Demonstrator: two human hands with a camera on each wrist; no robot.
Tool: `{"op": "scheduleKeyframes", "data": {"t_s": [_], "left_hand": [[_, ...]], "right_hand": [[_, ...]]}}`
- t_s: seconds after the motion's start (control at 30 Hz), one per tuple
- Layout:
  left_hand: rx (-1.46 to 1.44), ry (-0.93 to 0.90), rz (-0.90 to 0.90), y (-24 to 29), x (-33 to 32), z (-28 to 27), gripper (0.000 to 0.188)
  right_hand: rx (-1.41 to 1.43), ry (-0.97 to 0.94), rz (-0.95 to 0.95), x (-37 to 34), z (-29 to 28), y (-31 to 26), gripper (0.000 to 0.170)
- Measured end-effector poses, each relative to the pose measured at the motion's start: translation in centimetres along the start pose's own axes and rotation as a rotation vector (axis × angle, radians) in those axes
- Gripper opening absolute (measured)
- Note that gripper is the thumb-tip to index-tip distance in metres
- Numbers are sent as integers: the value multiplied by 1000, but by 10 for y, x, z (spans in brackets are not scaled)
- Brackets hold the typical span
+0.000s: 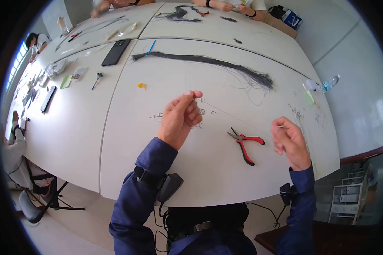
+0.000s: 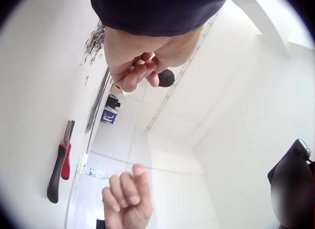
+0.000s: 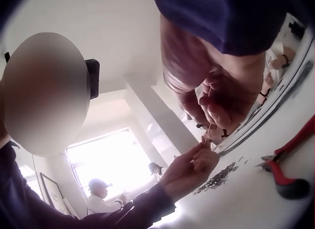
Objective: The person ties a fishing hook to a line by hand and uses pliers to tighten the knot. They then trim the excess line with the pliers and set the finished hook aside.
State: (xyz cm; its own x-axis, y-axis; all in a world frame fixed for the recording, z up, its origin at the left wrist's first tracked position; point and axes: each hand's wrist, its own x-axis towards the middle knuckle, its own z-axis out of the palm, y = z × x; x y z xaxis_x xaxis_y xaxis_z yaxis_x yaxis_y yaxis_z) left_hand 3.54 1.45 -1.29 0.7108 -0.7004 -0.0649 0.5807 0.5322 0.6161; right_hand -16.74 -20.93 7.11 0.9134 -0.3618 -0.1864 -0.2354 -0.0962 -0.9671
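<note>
A thin pale line (image 1: 236, 111) stretches between my two hands above the table. My left hand (image 1: 178, 119) pinches one end between thumb and forefinger, over a scatter of small dark hooks (image 1: 213, 112). On the right, lower and nearer the table edge, my right hand (image 1: 292, 144) holds the other end with curled fingers; in the right wrist view a short bit of line shows by the fingertips (image 3: 219, 115). Whether a hook sits in my left fingers I cannot tell. Pliers (image 1: 244, 145) with red and black handles lie between the hands, jaws pointing away from me.
Farther back lies a long bundle of dark strands (image 1: 208, 62) with a blue tie (image 1: 150, 46). A yellow bit (image 1: 141, 86) and a black phone (image 1: 115, 52) lie to the left. More hooks and strands (image 1: 297, 112), plus a bottle (image 1: 330, 83), are at right. Other people sit around the tables.
</note>
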Motion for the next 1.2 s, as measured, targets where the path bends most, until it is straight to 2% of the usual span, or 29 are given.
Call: {"op": "scheduleKeyframes", "data": {"t_s": [0.1,0.2,0.3,0.4,0.47,0.53,0.6,0.7,0.73,0.83,0.93,0.97,1.07,1.1,1.2], "left_hand": [[52,129,111,16,3,-6,22],[50,152,157,21,5,-10,22],[126,162,155,17,0,1,23],[377,90,68,10,-7,23,25],[612,12,-5,-2,-9,41,29],[852,-59,-103,-15,-11,57,32],[1035,-183,-75,-32,-7,56,32],[1074,-257,-23,-48,-6,46,30],[1072,-260,-30,-47,-6,46,30],[988,-201,-232,-32,-6,45,26],[385,-93,-193,-37,-1,32,29],[306,-78,-161,-37,-1,30,32],[85,-40,-50,-31,0,32,49],[70,-100,-52,-30,1,29,53],[17,-118,-36,-34,0,33,54]], "right_hand": [[-15,301,46,-6,-60,15,17],[-91,432,128,0,-107,37,19],[-435,553,18,24,-144,87,23],[-1135,850,-621,46,-107,85,28],[-889,660,-534,48,-54,52,30],[-554,196,-471,55,-12,30,28],[-178,-159,-108,59,26,7,31],[-55,-181,-149,81,41,18,32],[81,-188,-133,82,40,19,30],[433,-177,-61,80,40,18,18],[643,-112,-99,81,33,21,16],[608,-8,-108,79,30,20,18],[270,164,-164,70,34,16,19],[175,177,-189,70,44,19,20],[80,79,-205,63,74,27,21]]}}
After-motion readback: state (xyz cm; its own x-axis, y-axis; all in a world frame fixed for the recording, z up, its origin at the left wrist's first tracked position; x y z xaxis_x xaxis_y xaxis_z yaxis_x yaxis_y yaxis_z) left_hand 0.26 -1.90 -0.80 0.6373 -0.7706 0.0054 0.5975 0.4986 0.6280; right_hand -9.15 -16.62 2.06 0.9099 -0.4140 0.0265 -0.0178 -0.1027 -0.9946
